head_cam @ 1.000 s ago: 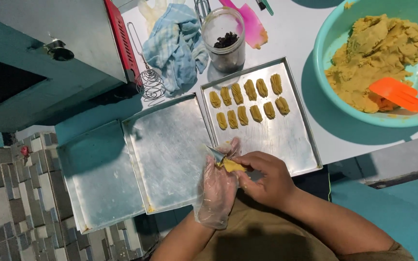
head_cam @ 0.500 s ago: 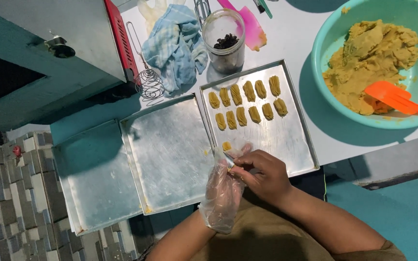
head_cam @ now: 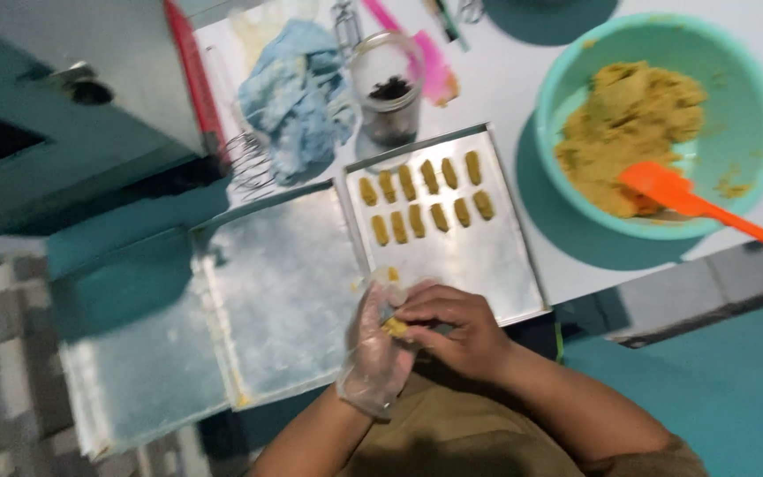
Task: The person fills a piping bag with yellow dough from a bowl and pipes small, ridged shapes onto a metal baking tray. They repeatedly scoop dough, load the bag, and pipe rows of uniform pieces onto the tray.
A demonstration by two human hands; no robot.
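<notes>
Yellow dough [head_cam: 394, 327] sits pinched between both hands just past the tray's [head_cam: 496, 269] near edge: gloved left hand [head_cam: 377, 340] cups it (clear plastic glove), bare right hand [head_cam: 452, 327] grips over it.

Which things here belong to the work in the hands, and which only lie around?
In use:
left hand, in a clear glove
right hand
dough piece between them
tray with shaped pieces
bowl of dough
spatula in the bowl

Lying about:
blue cloth
jar
whisk
empty trays
</notes>
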